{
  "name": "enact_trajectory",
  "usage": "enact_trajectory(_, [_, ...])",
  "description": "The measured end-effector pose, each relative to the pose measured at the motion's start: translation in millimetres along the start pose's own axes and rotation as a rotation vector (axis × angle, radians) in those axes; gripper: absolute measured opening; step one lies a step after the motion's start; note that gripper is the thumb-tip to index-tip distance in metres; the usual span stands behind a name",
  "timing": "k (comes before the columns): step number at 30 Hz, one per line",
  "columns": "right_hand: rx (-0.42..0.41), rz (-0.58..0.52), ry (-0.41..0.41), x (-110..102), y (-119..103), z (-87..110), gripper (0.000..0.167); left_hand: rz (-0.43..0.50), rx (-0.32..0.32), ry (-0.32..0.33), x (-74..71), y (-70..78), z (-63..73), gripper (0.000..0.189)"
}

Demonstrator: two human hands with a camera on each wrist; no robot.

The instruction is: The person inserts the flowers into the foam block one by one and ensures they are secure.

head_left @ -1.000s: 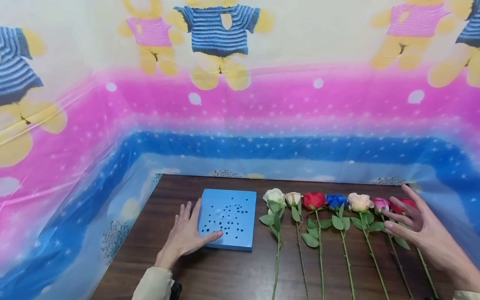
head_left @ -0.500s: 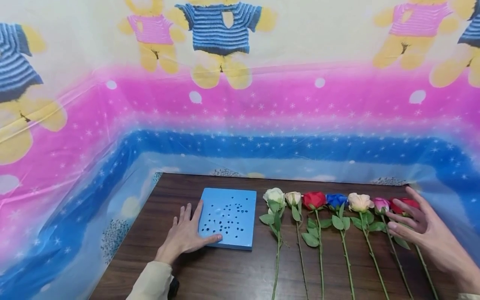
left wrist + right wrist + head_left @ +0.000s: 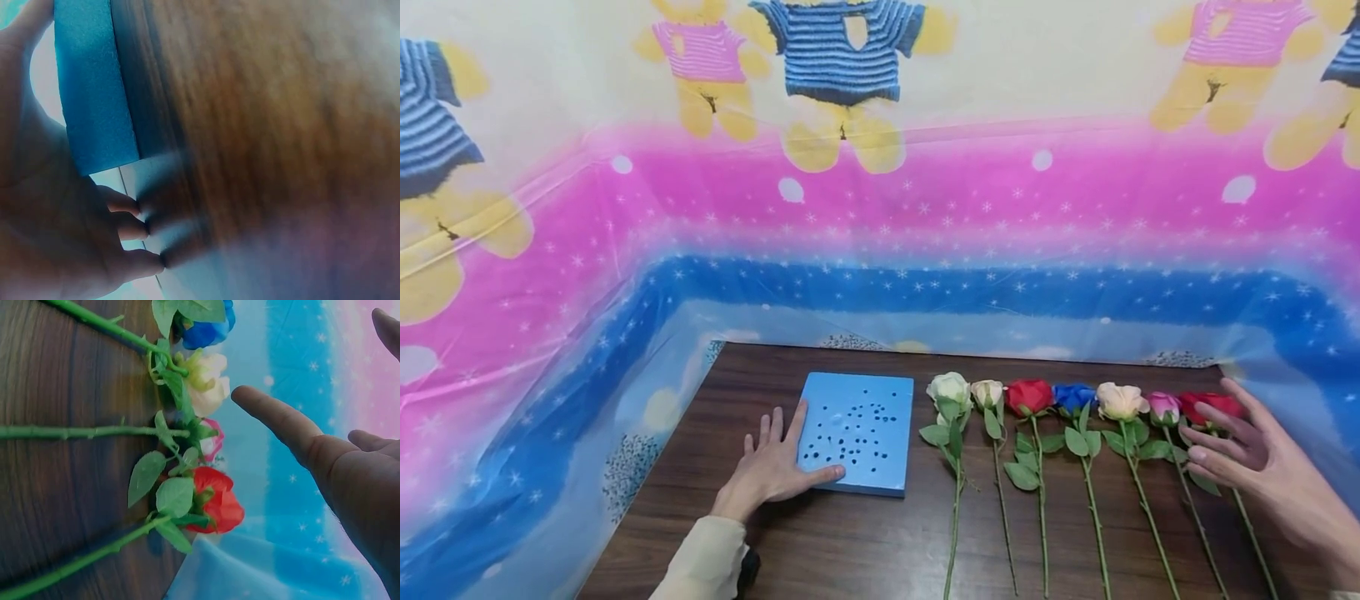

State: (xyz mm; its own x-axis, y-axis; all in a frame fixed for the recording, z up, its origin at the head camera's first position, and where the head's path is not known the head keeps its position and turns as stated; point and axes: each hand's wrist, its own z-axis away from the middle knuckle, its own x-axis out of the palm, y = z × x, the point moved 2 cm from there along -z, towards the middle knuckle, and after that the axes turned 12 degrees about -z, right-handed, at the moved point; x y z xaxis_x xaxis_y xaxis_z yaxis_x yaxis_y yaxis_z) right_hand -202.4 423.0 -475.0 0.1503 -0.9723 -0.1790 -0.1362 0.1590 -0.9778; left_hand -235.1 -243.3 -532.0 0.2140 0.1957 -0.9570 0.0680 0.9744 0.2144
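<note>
A flat blue foam block (image 3: 891, 450) dotted with small dark holes lies on the table. My left hand (image 3: 760, 475) rests against its left side, thumb at the near edge and fingers spread; the left wrist view shows the block's side (image 3: 94, 94) beside the palm. To the right, several long-stemmed artificial roses lie in a row: white (image 3: 950, 388), cream (image 3: 988, 393), red (image 3: 1028, 397), blue (image 3: 1072, 397), peach (image 3: 1122, 400), pink (image 3: 1164, 407) and another red rose (image 3: 1195, 406). Over that last rose hovers my right hand (image 3: 1270, 467), fingers extended, holding nothing.
The dark wooden table (image 3: 715, 417) has its back edge against a patterned cloth backdrop (image 3: 880, 292), which also hangs along the left side. Rose stems (image 3: 1097, 525) reach toward the table's near side. Bare wood lies between the block and the white rose.
My right hand has shifted slightly right and down, uncovering more of the rightmost red rose. The left hand stays against the block, and the head view has tilted a little.
</note>
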Motion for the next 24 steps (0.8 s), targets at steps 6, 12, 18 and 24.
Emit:
enact_trajectory(6, [0.044,0.052,0.016,-12,5,9.2,0.111,0.02,0.001,-0.024,-1.8,2.3,0.3,0.136])
enact_trajectory(12, [0.168,0.142,0.006,-26,12,16.3,0.123,0.029,0.006,-0.03,-2.9,2.9,1.1,0.135])
enact_trajectory(18, [0.256,0.111,0.031,-43,25,22.0,0.123,0.047,0.013,-0.032,-2.7,2.8,0.9,0.135])
enact_trajectory(24, [0.397,0.106,0.045,-61,44,24.7,0.113,0.058,0.01,-0.039,-2.7,2.0,0.9,0.136])
